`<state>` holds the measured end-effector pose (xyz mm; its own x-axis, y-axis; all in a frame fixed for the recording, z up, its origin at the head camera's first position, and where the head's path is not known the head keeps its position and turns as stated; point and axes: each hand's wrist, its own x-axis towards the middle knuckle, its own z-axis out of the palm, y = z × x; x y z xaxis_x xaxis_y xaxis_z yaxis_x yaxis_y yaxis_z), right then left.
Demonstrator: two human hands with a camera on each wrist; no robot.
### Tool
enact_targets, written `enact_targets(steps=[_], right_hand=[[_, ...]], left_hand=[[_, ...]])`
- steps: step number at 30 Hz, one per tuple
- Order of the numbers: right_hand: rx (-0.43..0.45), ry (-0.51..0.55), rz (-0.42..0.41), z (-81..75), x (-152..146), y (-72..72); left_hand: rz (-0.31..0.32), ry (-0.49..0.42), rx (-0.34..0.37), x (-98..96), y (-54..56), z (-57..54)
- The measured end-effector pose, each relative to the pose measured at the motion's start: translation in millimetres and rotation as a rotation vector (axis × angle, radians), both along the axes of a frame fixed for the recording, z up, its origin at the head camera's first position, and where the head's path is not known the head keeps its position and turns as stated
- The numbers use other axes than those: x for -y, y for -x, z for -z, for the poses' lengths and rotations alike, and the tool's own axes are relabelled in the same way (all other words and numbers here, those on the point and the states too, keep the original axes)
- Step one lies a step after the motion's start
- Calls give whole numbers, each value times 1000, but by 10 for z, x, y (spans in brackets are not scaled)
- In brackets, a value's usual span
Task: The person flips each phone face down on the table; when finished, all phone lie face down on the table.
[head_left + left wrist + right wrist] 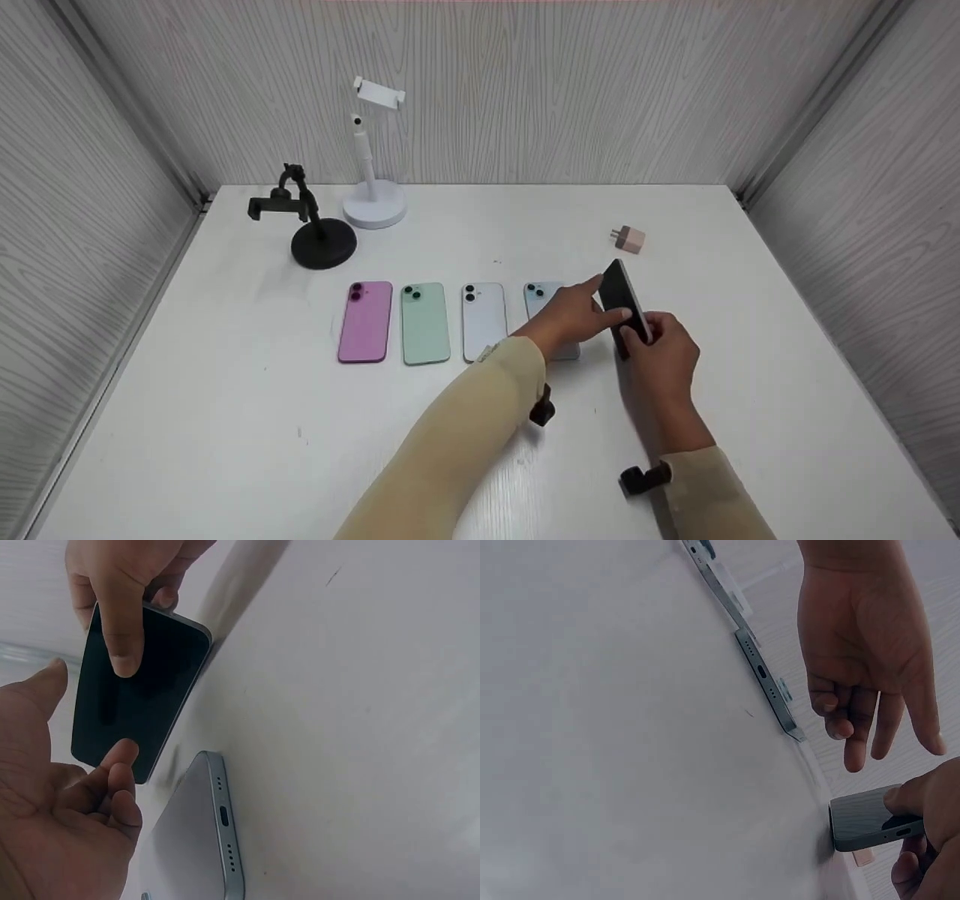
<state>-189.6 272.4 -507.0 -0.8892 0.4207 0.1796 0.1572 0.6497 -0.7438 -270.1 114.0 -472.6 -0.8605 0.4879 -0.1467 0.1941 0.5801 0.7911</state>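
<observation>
My right hand (pixel 664 360) grips a smartphone (pixel 616 291) with a dark screen, its thumb lying across the glass. The phone is tilted up off the white table. Left of it is my left hand (pixel 574 313), its thumb and forefinger extended toward the phone. In the right wrist view the left hand (pixel 862 652) appears apart from the phone (pixel 859 816), with loose fingers. Under the left hand lies a light blue phone (pixel 538 295), partly hidden by it. In the left wrist view its port end (pixel 225 817) shows near the left hand (pixel 60 817).
Further left lie a white phone (pixel 484 311), a green phone (pixel 425 324) and a pink phone (pixel 365 322), backs up. A black phone stand (pixel 322 246) and a white phone stand (pixel 375 206) are at the back left. A pink plug charger (pixel 630 240) lies behind the held phone.
</observation>
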Motion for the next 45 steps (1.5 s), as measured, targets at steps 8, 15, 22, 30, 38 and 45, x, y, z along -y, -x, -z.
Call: enact_targets(steps=[8, 15, 22, 30, 38, 45], right_hand=[[-40, -44, -14, 24, 42, 2], [-33, -37, -15, 18, 47, 1], [-35, -45, -43, 19, 57, -12], [-2, -56, -70, 13, 53, -58], [18, -87, -86, 16, 56, -88], [46, -89, -94, 6, 74, -95]], left_hand=[[20, 49, -20, -102, -18, 1], [26, 69, -20, -114, -22, -1], [34, 41, -6, -70, -4, -15], [49, 28, 9, -36, 15, -21], [51, 35, 1, -8, 18, -41], [63, 16, 18, 26, 32, -53]])
